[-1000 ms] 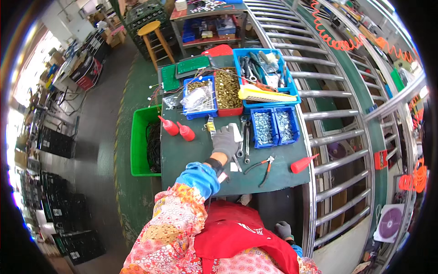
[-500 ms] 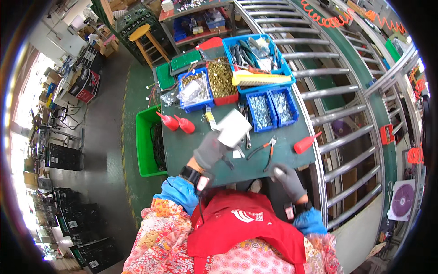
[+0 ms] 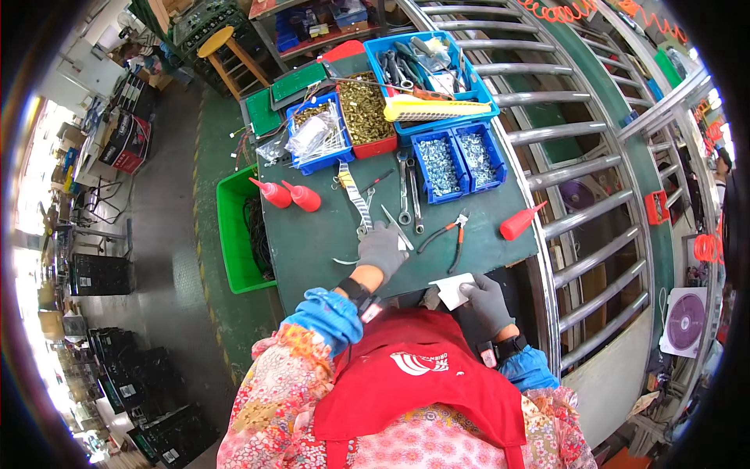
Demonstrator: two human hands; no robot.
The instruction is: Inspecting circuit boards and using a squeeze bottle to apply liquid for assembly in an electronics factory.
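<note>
R hand point(image 3: 489, 305) has the card point(image 3: 451, 292) pinched by its edge, thumb on top, nearer the wearer than the pliers point(image 3: 460, 224); prob. best kept light & flat so it won't crease. L hand point(image 3: 380, 250), back up, fingers fwd, is over the tabletop point(image 3: 312, 248) left of the pliers; can't tell if it's gripping anything.

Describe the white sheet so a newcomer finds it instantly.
Start at the near edge of the dark green table. There, the gloved right hand holds the white sheet by its right end. Unlike the pliers lying beyond it, it is pale, broad and held.
</note>
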